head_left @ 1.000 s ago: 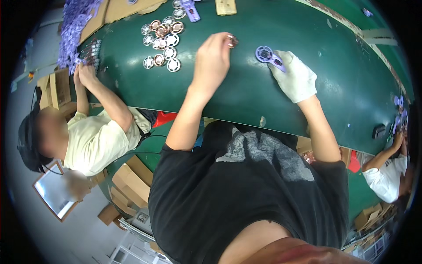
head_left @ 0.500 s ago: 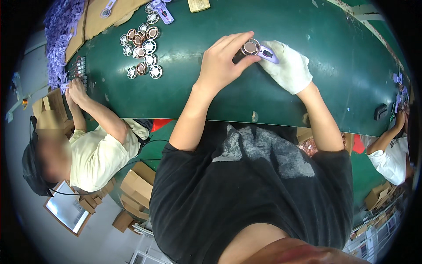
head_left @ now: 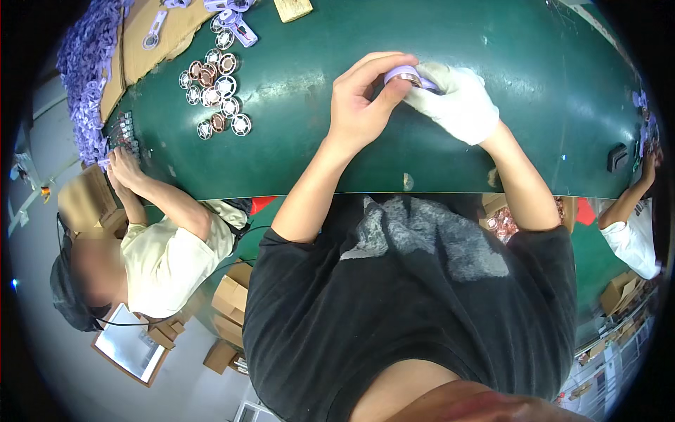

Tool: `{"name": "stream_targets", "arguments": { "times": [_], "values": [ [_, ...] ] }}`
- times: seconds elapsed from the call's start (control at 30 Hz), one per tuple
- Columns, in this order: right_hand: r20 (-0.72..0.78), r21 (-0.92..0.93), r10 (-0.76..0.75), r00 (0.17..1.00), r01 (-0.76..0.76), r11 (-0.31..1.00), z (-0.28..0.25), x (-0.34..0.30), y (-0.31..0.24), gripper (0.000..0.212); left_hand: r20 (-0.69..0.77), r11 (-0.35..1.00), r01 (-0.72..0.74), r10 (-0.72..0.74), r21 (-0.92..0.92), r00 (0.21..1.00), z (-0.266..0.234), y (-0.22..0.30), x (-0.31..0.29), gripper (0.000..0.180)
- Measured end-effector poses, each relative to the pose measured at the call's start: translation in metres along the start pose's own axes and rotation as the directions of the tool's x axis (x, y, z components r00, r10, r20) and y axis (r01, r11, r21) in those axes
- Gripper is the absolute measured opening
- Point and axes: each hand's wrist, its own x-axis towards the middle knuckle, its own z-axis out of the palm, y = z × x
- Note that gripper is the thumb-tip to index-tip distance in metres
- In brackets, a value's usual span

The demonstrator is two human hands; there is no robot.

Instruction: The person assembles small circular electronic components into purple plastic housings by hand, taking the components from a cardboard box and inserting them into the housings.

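Note:
Held up over the green table, a purple plastic housing (head_left: 401, 71) with a round end is between my two hands. My left hand (head_left: 365, 98), bare, closes on its round end, thumb in front and fingers behind. A copper-coloured round spoked part shows in that end, partly covered by my thumb. My right hand (head_left: 457, 102), in a white glove, grips the housing's narrower end, which it mostly hides. To the left, several silver and copper-coloured spoked round parts (head_left: 226, 86) lie in a loose cluster, with purple housings (head_left: 242, 32) beyond them.
The green table (head_left: 302, 155) spans the view. At the far left, a heap of purple plastic parts (head_left: 84, 84) adjoins a cardboard sheet (head_left: 179, 32). A co-worker (head_left: 172, 246) works at the left, another (head_left: 629, 235) at the right. A black object (head_left: 617, 158) lies near the right edge.
The housing has turned in my hands, so its round face and dark slot no longer face up. My left thumb has moved over the round end. The view has shifted slightly.

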Motion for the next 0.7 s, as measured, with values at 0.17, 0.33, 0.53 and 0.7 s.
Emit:
{"name": "stream_targets", "arguments": {
  "times": [0.17, 0.33, 0.53, 0.7],
  "values": [
    [-0.13, -0.214, -0.106, 0.986, 0.076, 0.974, 0.011, -0.008, 0.014, 0.036, 0.042, 0.952, 0.09, -0.082, -0.294, 0.996, 0.002, 0.0, 0.001, 0.023],
    [-0.21, -0.362, -0.252, 0.945, 0.164, 0.918, 0.016, 0.003, 0.01, 0.035, -0.017, 0.97, 0.012, -0.017, -0.244, 1.0, 0.0, 0.001, 0.006, 0.029],
    [0.03, -0.363, -0.121, 0.992, 0.123, 0.924, 0.005, 0.0, 0.004, 0.034, 0.007, 0.995, -0.06, 0.061, -0.077, 0.998, -0.003, -0.007, -0.003, 0.028],
    [-0.024, -0.403, -0.17, 0.985, 0.146, 0.903, 0.014, -0.006, 0.012, 0.029, 0.017, 0.986, 0.027, -0.025, -0.164, 1.0, 0.003, -0.008, -0.005, 0.026]
  ]
}}
